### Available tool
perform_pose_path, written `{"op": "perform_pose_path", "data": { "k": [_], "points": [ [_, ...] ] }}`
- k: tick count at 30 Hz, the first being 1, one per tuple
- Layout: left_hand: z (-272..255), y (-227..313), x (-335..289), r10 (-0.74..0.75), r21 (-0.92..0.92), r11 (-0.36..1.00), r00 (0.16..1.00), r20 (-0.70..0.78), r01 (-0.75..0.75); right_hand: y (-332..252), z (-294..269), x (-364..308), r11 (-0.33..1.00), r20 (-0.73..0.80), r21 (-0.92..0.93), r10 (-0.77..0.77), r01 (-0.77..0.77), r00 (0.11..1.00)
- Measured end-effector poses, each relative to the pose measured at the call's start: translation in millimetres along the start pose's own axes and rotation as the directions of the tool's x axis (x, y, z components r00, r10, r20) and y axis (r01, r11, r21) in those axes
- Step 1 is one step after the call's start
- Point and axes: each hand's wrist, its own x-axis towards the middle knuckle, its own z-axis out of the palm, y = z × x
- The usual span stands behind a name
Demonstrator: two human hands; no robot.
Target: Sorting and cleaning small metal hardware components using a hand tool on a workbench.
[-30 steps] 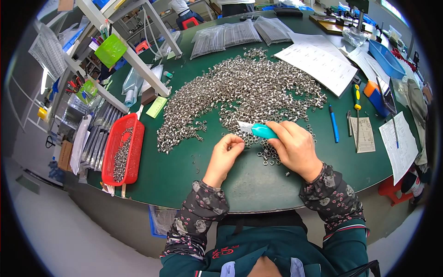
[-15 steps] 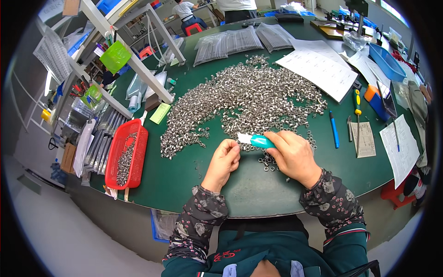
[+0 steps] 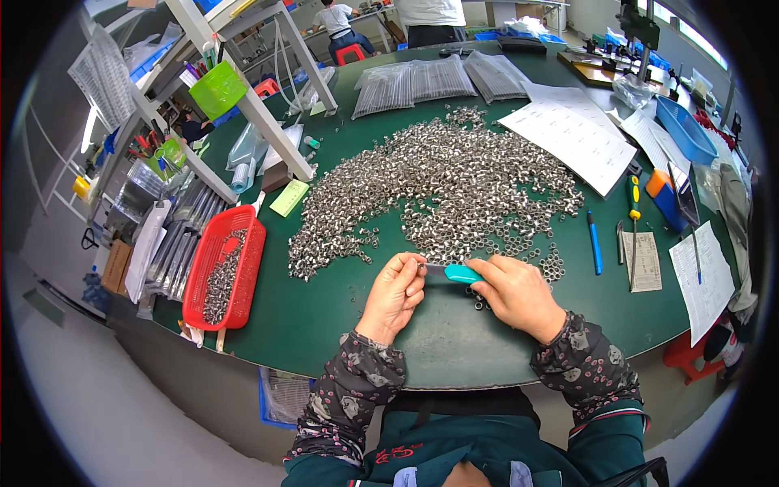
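My right hand (image 3: 521, 297) is closed around the teal handle of a knife (image 3: 461, 273). Its flat metal blade points left, with the tip at the fingertips of my left hand (image 3: 393, 297). Those fingers are pinched on a small metal ring (image 3: 422, 268), mostly hidden by them. Just beyond both hands spreads a large heap of small silvery metal rings (image 3: 438, 174), with a few loose ones under the knife and my right hand.
To the left, a red plastic basket (image 3: 253, 272) holds more metal rings. Bagged tubes (image 3: 414, 85) and paper sheets (image 3: 572, 142) lie behind the heap. On the right are a blue pen (image 3: 595, 243), a yellow-handled screwdriver (image 3: 634, 195) and a blue tray (image 3: 686, 130). A shelf post (image 3: 268, 134) stands at the left.
The knife blade has turned from showing its bright, light face to looking darker and edge-on at my left fingertips. My right hand has shifted slightly; the whole view has moved a little.
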Motion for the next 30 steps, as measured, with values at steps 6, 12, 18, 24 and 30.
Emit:
{"op": "perform_pose_path", "data": {
  "k": [6, 12, 18, 24, 30],
  "points": [
    [-5.2, -2.7, 1.2, 0.008, -0.010, 1.000, 0.999, 0.031, -0.008, -3.2, -0.7, 0.0, 0.999, 0.055, 0.021, 0.030, -0.031, 0.998],
    [-3.6, -2.4, -0.1, -0.007, 0.051, 0.999, 0.999, -0.054, 0.009, -3.0, -0.5, -0.6, 0.999, 0.056, 0.016, 0.030, -0.031, 0.998],
    [-3.2, -1.9, -1.2, -0.008, 0.086, 0.996, 0.998, -0.062, 0.013, -3.0, 0.0, -1.0, 0.999, 0.017, -0.046, -0.017, 0.017, 1.000],
    [-0.9, -0.7, -2.1, 0.001, 0.160, 0.987, 0.997, -0.079, 0.012, -1.7, 0.9, -0.5, 0.993, -0.014, -0.091, -0.073, 0.071, 0.997],
    [3.0, 1.3, -3.5, -0.007, 0.209, 0.978, 0.995, -0.097, 0.027, -2.5, -0.1, -0.4, 0.985, -0.009, -0.146, -0.096, 0.094, 0.995]
  ]
}}
